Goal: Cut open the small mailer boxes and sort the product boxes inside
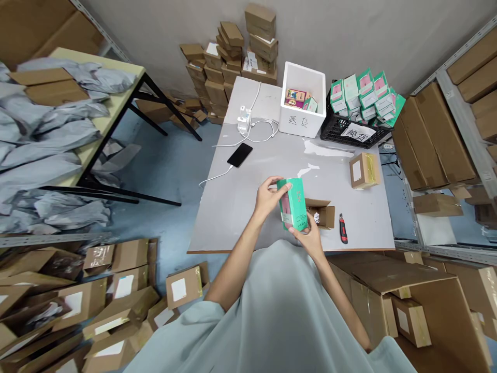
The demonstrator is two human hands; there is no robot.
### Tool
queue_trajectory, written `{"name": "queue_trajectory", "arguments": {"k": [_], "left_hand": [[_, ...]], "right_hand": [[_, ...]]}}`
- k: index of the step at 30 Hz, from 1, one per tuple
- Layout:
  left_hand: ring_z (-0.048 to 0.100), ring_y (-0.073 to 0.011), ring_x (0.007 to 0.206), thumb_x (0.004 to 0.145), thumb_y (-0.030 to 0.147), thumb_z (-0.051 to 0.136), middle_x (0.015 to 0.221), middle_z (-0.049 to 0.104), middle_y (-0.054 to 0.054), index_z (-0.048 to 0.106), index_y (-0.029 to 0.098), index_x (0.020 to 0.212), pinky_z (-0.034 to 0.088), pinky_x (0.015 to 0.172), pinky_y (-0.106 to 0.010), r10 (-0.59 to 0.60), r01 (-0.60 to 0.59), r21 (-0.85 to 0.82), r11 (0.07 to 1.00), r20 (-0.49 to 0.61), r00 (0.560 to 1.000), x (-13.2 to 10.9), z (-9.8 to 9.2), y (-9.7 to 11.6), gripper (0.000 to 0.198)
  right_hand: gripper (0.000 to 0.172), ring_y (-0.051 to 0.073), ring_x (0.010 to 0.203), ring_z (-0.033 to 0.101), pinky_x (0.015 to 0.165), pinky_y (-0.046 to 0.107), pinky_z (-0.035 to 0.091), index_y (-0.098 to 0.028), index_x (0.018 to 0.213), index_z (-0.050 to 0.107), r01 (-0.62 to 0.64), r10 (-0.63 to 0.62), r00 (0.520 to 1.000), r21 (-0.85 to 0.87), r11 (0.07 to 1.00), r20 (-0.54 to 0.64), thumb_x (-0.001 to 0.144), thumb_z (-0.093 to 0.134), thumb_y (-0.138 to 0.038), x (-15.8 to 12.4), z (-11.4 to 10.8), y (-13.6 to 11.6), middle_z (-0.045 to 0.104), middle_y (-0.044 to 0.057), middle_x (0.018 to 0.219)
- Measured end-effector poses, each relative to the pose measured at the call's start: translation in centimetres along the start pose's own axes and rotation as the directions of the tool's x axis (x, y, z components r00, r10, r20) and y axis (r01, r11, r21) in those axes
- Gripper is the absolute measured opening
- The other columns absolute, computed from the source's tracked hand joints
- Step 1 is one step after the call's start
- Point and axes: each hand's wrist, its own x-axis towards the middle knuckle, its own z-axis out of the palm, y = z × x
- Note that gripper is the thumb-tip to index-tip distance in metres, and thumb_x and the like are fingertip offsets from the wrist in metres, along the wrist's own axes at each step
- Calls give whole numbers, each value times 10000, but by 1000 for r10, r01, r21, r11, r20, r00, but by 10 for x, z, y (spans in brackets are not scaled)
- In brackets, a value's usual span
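Between my two hands is a green product box point(297, 204) with a pink and white side panel, tilted above the table's near edge. My left hand point(268, 196) grips its upper left part, thumb across the front. At the lower right corner, my right hand point(309, 237) holds the same box with thumb and fingers. Just behind and right of it lies an opened small cardboard carton point(326, 216), with crumpled white material inside. A red and black utility knife point(343, 229) rests on the table to the right of the carton.
On the grey table point(256, 171) are a black phone point(239, 155), a white charger point(244, 120), a taped carton point(364, 171), a white foam bin point(301, 124) and a black crate point(339, 135) of green boxes. Cartons point(132, 254) crowd the floor left; a large open carton point(361, 295) stands right.
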Motion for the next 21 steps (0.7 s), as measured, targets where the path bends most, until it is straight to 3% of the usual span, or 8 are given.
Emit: {"name": "queue_trajectory", "arguments": {"k": [4, 9, 13, 15, 18, 21], "left_hand": [[766, -234, 939, 767, 582, 990, 1256, 800, -108, 830, 225, 1129, 640, 844, -349, 76, -77, 74, 994, 15, 997, -4, 1, 3, 533], [770, -226, 925, 870, 772, 845, 1176, 803, -108, 832, 216, 1208, 668, 716, -313, 65, -61, -30, 998, 138, 988, -2, -1, 10, 651], [753, -213, 913, 868, 824, 816, 1220, 811, -120, 842, 210, 1173, 668, 699, -301, 93, -91, -24, 996, 139, 986, -2, 2, 14, 687], [758, -219, 934, 893, 826, 790, 1207, 816, -120, 840, 207, 1158, 678, 753, -320, 106, -101, -37, 994, 140, 984, -3, 4, 16, 675], [766, -240, 1014, 924, 807, 770, 1162, 819, -107, 826, 206, 1122, 683, 845, -346, 113, -106, -58, 993, 133, 985, -5, 5, 18, 636], [767, -255, 1060, 897, 786, 806, 1130, 818, -95, 802, 208, 1089, 679, 879, -357, 80, -73, -59, 996, 126, 989, -5, 4, 15, 609]], "right_hand": [[854, 275, 1116, 790, 810, 362, 706, -266, 1443, 671, -29, 30, 999, 53, 998, -18, 685, 1012, -463, 2, 1, -3, 775, 117, 1425], [649, 246, 981, 800, 745, 344, 698, -280, 1352, 735, -276, 207, 948, 296, 914, 241, 785, 915, -541, -4, -15, -7, 825, 74, 1288], [672, 234, 950, 798, 758, 344, 700, -280, 1357, 752, -294, 191, 937, 364, 884, 293, 766, 941, -535, -7, -17, -5, 837, 70, 1267], [739, 241, 1038, 809, 863, 376, 709, -303, 1395, 724, -228, 150, 961, 356, 906, 233, 730, 990, -485, -5, -14, -2, 817, 65, 1341], [909, 252, 1125, 805, 1026, 438, 683, -310, 1457, 664, -62, 55, 998, 276, 959, 30, 637, 1044, -416, 2, -10, 1, 751, 86, 1464], [923, 274, 1183, 786, 1089, 470, 655, -279, 1519, 628, 52, -40, 991, 94, 994, -129, 690, 1001, -440, 9, -12, 4, 705, 137, 1504]]}}
